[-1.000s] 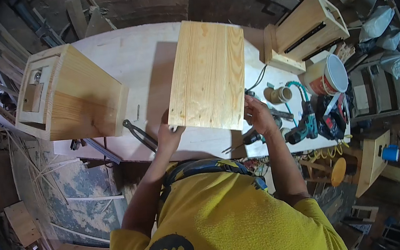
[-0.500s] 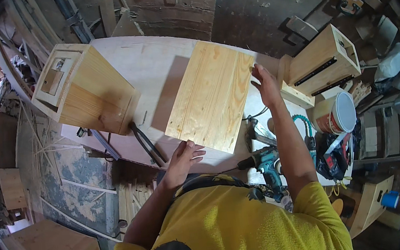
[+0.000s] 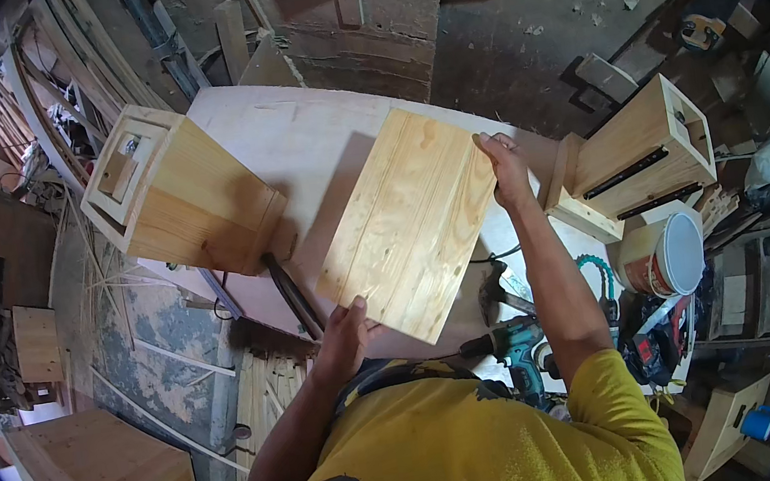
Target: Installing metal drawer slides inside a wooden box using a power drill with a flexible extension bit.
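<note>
A: Where do we find the board (image 3: 408, 228)?
B: We see it in the middle of the frame, slanting from upper right to lower left, above the pale table (image 3: 241, 128). Its shadow falls on the table to its left; we cannot tell whether its underside touches anything.
A: And how do the hands grip it?
B: We see the left hand (image 3: 344, 340) closed on the lower left edge, thumb on the top face, fingers partly hidden. The right hand (image 3: 507, 170) grips the edge near the upper right corner, its thumb against the wood.
A: What do we have around it?
B: Left of centre, we have a tall wooden box (image 3: 198, 206), with a dark tool (image 3: 287, 286) just below its foot. At the right we see a second box (image 3: 628, 148) bearing two black rails, and below that a bucket (image 3: 679, 254).
A: And between the bucket and the board?
B: Under the right forearm we make out a hammer (image 3: 516, 302) and, nearer the yellow shirt (image 3: 486, 440), a teal drill (image 3: 521, 355).
</note>
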Demonstrator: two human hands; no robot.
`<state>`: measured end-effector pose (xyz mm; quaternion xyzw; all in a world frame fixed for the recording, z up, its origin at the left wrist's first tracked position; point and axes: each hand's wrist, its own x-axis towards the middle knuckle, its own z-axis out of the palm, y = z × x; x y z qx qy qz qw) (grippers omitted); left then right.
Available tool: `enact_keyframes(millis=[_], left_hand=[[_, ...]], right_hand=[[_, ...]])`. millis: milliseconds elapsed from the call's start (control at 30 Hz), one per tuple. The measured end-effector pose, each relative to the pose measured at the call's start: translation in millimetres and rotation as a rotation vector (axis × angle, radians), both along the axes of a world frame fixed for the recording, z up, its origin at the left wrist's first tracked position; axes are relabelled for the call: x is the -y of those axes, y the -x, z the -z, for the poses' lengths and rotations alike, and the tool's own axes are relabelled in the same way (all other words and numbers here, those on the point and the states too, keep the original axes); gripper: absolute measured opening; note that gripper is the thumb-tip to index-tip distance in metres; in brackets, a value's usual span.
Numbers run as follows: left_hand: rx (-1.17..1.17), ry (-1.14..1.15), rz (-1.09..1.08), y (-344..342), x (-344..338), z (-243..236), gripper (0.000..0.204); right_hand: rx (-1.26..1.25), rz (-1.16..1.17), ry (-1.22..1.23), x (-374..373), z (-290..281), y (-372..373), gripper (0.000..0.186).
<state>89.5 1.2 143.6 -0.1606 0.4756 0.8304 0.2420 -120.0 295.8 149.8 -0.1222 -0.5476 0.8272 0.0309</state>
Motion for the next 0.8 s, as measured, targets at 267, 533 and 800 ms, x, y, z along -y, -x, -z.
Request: enact_keyframes(millis=[267,533,800], left_hand=[[0.038,-0.126,-0.084,-12.4,26.9,13.8,0.048],[-0.014,-0.156,0.188,-2.5,43.7,57.6,0.082],[0.103,-0.130,0.206,-10.5,56.0,81.1,0.085]], right_hand=[[-0.431,-0.057,-0.448,24.6,-87.0,-79.3,0.027],[-0.821,-0.131,-0.781,52.0,-113.8,-130.9,0.027],[-0.914,-0.134,-0.902,76.6,-116.8,-141.0,0.026]])
